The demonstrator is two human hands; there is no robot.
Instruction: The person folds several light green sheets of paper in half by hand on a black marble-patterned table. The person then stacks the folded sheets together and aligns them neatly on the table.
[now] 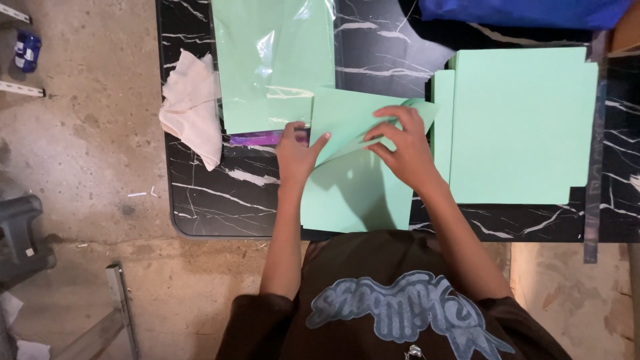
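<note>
Green sheet (353, 193) lay centre frame at near edge of black marble table (207, 200), upper part folded over. Left hand (297, 155) pressed fold, thumb out. Right hand (400, 143) pinched folded flap. Stack of green sheets (520, 127) right. Plastic-wrapped green pack (273, 60) upper centre; white cloth (193, 107) upper left.

Sheet (353, 187) under both hands: mint green, plain. Stack (520, 127) to the right: same mint green. Pack (273, 60) in clear glossy wrap: mint green, purple strip at its near edge. Table (213, 200): black with white marble veins. Cloth (193, 107): off-white. Bag (527, 12): bright blue. Floor (87, 133): mottled beige-grey. Shirt (360, 267): dark brown, pale blue print.
</note>
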